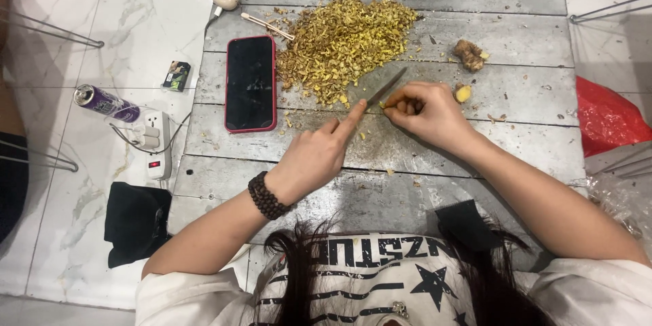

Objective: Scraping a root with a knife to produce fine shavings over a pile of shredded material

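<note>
**Cutting a small root piece on the grey desk**

Head view: the left hand (314, 157) is closed around the knife (385, 87), with the forefinger stretched along the back of the blade. The right hand (426, 113) is clenched on a small yellow root piece (386, 104), which lies just under the blade near the centre of the desk (475, 156). To do this cut well, I judge that the fingertips should stay curled back from the edge, and that the blade should go straight down in thin slices.

At 12 o'clock from the hands lies the heap of chopped bits (341, 41). At 2 o'clock are a whole ginger root (469, 54) and a small yellow chunk (462, 93). At 9 o'clock lies a phone (250, 83).

The desk is of worn grey planks and stands on a white marble floor (156, 20). On the floor, at 9 o'clock, are a power strip (157, 142), a purple can (105, 102) and a black cloth (136, 221); at 3 o'clock is a red bag (604, 119).
</note>
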